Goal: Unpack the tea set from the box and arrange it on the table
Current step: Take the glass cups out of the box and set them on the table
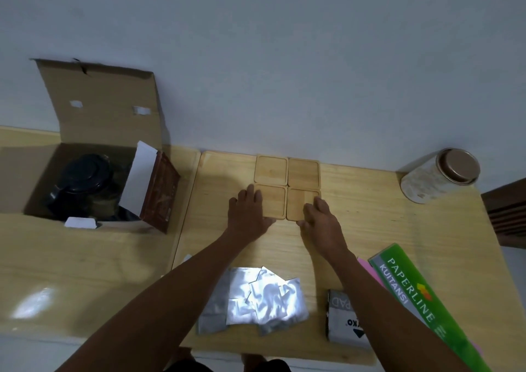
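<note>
It looked like a home desk: a wooden table (398, 243) against a plain wall (284, 58), with a receipt book (412, 294) and jar (438, 175).

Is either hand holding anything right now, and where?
Nothing is lifted. Left hand rests flat on the near-left coaster; right hand touches the near-right coaster.
</note>
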